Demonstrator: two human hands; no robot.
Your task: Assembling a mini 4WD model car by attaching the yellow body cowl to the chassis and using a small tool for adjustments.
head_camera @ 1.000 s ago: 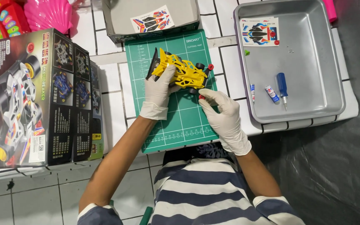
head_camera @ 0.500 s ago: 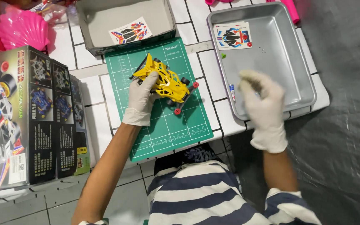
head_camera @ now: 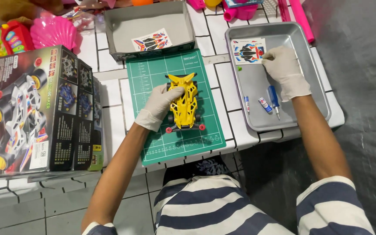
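**Left hand on yellow model car; right hand at sticker sheet in tray**

Left hand (head_camera: 162, 104), white glove: resting on the left flank of the yellow model car (head_camera: 184, 104), fingers curled against the body and gripping its side. The car sits flat, nose toward 12 o'clock, near the centre of the green cutting mat (head_camera: 153, 78). Small red rollers show at its rear corners, toward 6 o'clock.

Right hand (head_camera: 283, 69), white glove: inside the grey metal tray (head_camera: 318, 87), which lies at 3 o'clock from the mat. Fingers are drawn together, tips on or just at the right edge of the sticker sheet (head_camera: 248, 51) in the tray's upper left corner. Whether they pinch the sheet, cannot tell.

In the tray, at 6 o'clock from the right hand: a blue-handled screwdriver (head_camera: 274, 99), with a small tube (head_camera: 264, 105) just beside it and a thinner tube (head_camera: 247, 104) a little further toward 9 o'clock.

At 12 o'clock from the mat: a shallow grey box (head_camera: 122, 30) holding a second sticker sheet (head_camera: 152, 41). At 9 o'clock from the mat: the dark kit box (head_camera: 40, 113) with printed car pictures, lying on the white tiled table (head_camera: 109, 126).
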